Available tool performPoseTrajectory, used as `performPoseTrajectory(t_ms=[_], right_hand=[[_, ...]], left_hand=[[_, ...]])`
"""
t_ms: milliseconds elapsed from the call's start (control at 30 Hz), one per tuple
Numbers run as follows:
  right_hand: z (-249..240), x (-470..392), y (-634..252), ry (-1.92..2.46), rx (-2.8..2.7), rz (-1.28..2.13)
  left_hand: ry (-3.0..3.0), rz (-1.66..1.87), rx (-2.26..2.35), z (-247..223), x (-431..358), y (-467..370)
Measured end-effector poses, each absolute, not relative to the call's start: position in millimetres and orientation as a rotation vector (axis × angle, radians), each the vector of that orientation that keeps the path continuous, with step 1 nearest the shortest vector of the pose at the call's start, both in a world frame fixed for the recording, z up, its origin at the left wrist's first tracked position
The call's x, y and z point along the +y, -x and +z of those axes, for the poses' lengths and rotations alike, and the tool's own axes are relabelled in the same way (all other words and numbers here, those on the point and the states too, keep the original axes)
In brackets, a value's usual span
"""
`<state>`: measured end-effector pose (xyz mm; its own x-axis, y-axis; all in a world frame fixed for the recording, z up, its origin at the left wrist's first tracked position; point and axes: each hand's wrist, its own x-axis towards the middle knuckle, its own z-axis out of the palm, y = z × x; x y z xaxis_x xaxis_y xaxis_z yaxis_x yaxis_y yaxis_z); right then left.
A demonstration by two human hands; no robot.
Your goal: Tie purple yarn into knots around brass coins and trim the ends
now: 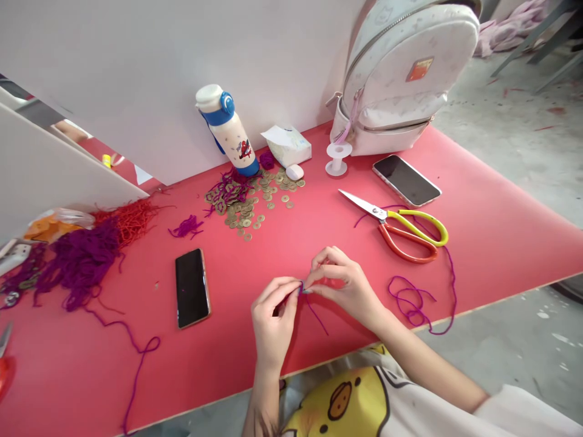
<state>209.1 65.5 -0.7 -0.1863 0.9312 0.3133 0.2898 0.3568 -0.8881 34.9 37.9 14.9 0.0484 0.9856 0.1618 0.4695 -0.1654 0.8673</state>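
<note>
Near the front edge of the red table, my left hand (pixel 276 309) and my right hand (pixel 341 282) meet, thumb and fingers pinched together. Between the fingertips runs a thin purple yarn (pixel 317 315), its loose end hanging down to the right. Whether a coin or a knot sits in the pinch is hidden by my fingers. Beyond my hands lies a heap of brass-coloured coins with holes (pixel 246 209). Scissors (pixel 396 224) with a yellow and an orange handle rest to the right, blades partly apart. A longer purple yarn (pixel 412 303) curls below them.
A black phone (pixel 192 288) lies left of my hands, another phone (pixel 407 180) behind the scissors. Along the partition stand a water bottle (pixel 232 133), a tissue pack (pixel 286 145), an empty spool (pixel 337 161) and a white backpack (pixel 405 79). Purple yarn (pixel 82 261) is piled at left.
</note>
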Motion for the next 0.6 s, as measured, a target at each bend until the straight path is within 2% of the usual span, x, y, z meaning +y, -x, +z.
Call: performPoseTrajectory(t_ms=[433,600], right_hand=[[0.2,66.4,-209.9,1.138,-1.713,0.931],[-1.2,66.0,-210.1,1.086,-1.769,1.058]], left_hand=[[-1.697,0.995,1.393,10.7,41.9,-32.4],[-1.762,0.920,1.317,12.9,40.0,-20.6]])
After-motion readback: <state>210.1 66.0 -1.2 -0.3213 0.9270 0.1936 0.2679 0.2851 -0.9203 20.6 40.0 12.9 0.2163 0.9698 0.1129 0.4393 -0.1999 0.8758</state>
